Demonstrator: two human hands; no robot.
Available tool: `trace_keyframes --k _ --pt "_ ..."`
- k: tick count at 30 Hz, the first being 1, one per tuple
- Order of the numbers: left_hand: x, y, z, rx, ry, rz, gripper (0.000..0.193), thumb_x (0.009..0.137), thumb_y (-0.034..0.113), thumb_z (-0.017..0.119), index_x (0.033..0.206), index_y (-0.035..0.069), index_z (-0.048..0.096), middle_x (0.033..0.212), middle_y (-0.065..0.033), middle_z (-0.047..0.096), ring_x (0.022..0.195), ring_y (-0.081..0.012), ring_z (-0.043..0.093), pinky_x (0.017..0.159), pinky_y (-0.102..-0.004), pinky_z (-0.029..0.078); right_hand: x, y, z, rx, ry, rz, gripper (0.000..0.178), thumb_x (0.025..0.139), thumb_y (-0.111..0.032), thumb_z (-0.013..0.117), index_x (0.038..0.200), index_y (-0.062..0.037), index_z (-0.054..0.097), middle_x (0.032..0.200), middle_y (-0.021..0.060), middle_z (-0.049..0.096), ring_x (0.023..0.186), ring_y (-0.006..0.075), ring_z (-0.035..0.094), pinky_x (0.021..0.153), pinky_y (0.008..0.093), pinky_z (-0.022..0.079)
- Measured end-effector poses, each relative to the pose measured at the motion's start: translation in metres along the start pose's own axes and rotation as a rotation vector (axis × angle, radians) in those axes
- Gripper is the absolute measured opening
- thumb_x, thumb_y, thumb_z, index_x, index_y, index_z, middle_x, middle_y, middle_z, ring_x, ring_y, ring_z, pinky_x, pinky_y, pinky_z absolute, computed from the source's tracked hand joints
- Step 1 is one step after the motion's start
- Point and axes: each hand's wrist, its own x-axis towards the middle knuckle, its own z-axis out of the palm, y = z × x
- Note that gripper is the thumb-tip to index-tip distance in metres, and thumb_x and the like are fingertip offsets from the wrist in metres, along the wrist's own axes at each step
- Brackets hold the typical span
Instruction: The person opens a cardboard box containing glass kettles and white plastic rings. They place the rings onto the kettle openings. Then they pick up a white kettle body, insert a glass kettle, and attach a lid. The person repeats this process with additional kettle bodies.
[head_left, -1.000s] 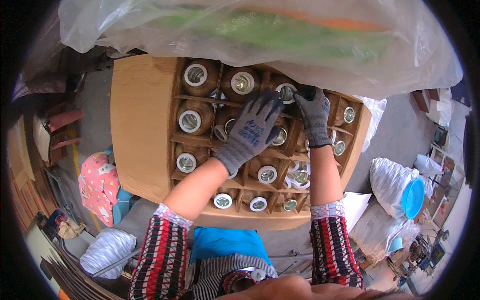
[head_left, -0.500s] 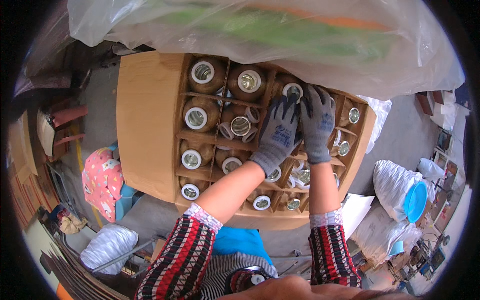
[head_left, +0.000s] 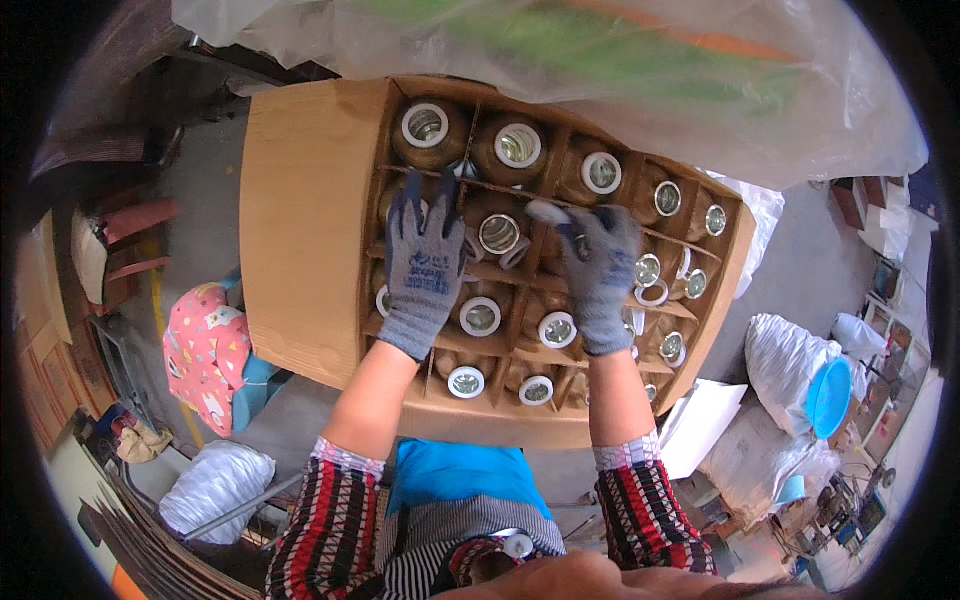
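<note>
An open cardboard box (head_left: pixel 310 210) with cardboard dividers holds several brownish glass flasks, one to a compartment. White rings sit round many of the mouths, as on the flask (head_left: pixel 518 150) in the back row. Another flask (head_left: pixel 498 234) has a bare rim, with loose white rings beside its neck. My left hand (head_left: pixel 428 265), in a grey glove, lies open over a left-hand flask, fingers stretched forward and hiding most of it. My gloved right hand (head_left: pixel 598 270) is closed at the fingertips on a blurred white ring (head_left: pixel 545 212), above the middle compartments.
Clear plastic sheeting (head_left: pixel 620 90) hangs over the box's far edge. To the left is a seat with a pink patterned cover (head_left: pixel 207 350). White sacks (head_left: pixel 790 360) and a blue basin (head_left: pixel 830 398) stand at right, near a white sheet (head_left: pixel 703 425).
Both hands have come away from the back-row flask, which now shows its white ring. My left hand has moved left to another flask; my right has shifted slightly nearer with a white ring.
</note>
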Motion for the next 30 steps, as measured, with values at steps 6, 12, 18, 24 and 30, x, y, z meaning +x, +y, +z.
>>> trace_keyframes --k 6,12,18,24,30 --pt "-0.004 0.006 0.006 -0.031 -0.018 0.028 0.038 0.086 0.020 0.067 0.121 0.007 0.067 0.160 -0.0133 0.037 0.149 -0.0436 0.027 0.120 -0.0602 0.027 -0.055 0.039 -0.017 -0.340 -0.130 -0.055 0.034 0.080 -0.015 0.075 0.114 -0.0162 0.070 0.111 0.0078 0.064 0.099 0.0318 0.059 0.084 0.0447 0.049" --pt "0.017 0.017 0.011 0.061 -0.022 0.036 0.052 0.092 0.019 0.058 0.141 0.003 0.055 0.159 -0.0095 0.039 0.148 -0.0367 0.030 0.124 -0.0502 0.024 -0.070 0.034 -0.009 -0.184 -0.220 -0.158 0.038 0.082 -0.013 0.069 0.120 -0.0153 0.066 0.116 0.0078 0.063 0.101 0.0309 0.059 0.086 0.0449 0.048" --pt "0.021 0.012 0.021 0.118 -0.200 0.017 0.041 0.093 0.025 0.059 0.130 0.009 0.066 0.162 -0.0085 0.035 0.152 -0.0354 0.023 0.125 -0.0492 0.021 -0.081 0.038 -0.010 -0.232 -0.124 -0.178 0.037 0.082 -0.013 0.066 0.119 -0.0153 0.067 0.119 0.0062 0.063 0.102 0.0287 0.059 0.083 0.0460 0.048" --pt "0.024 0.007 0.014 0.064 -0.214 0.067 0.023 0.089 0.015 0.061 0.106 0.008 0.074 0.167 -0.0063 0.027 0.151 -0.0388 0.024 0.122 -0.0531 0.024 -0.074 0.047 -0.008 -0.365 -0.145 -0.167 0.036 0.082 -0.018 0.066 0.118 -0.0181 0.067 0.121 0.0055 0.063 0.105 0.0278 0.059 0.083 0.0455 0.049" --pt "0.013 0.027 -0.023 -0.139 -0.238 0.331 0.037 0.087 0.030 0.065 0.116 0.008 0.072 0.155 -0.0128 0.043 0.149 -0.0365 0.030 0.123 -0.0521 0.025 -0.065 0.054 -0.016 -0.345 -0.224 -0.311 0.031 0.083 -0.017 0.063 0.114 -0.0181 0.068 0.124 0.0048 0.061 0.107 0.0272 0.059 0.082 0.0435 0.050"
